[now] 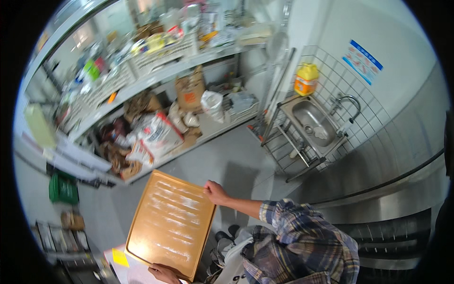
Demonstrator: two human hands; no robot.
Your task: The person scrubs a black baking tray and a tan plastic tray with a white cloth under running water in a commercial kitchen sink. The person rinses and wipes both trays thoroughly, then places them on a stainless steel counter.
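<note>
A gold-coloured metal baking tray [170, 227] is held out before me, its inner face up and marked with rows of white powdery streaks. My right hand [216, 192] grips its rim near the upper right corner. At the bottom edge, my left hand [164, 273] holds the rim with the thumb over it. The tray hangs above the grey floor, and its lower left corner overlaps a white surface with a yellow label [120, 257].
Metal shelving [156, 76] with bags, a paper sack [190, 90] and bins stands ahead. At the right are a steel sink [314, 122], a yellow jug [306, 79] and a curved steel panel [372, 174]. A green crate [64, 189] is at the left.
</note>
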